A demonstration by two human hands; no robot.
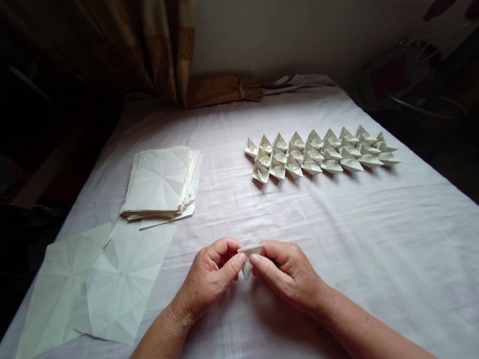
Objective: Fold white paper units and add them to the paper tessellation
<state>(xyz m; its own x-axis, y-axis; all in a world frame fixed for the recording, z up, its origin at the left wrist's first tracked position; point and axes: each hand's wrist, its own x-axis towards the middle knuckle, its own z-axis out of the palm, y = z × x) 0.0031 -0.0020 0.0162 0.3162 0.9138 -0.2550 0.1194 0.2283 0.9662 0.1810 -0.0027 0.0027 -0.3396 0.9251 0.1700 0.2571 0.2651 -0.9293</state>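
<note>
A small piece of folded white paper (pixel 249 252) is pinched between both hands, near the middle of the cloth-covered surface. My left hand (pixel 216 269) grips its left end with thumb and fingers. On the right end, my right hand (pixel 285 271) is closed the same way, its thumb lying along the near side. A pointed flap of the paper hangs down between the two thumbs. The fingers hide much of the piece. Beyond my right hand stand rows of small folded paper boats (pixel 322 153), close together with their points up.
A stack of creased paper sheets (pixel 162 181) lies at the back left. Nearer, two loose creased sheets (pixel 124 279) overlap. A pale sheet (pixel 373 303) covers the surface. A brown curtain (pixel 175 40) hangs onto its far edge, by the wall.
</note>
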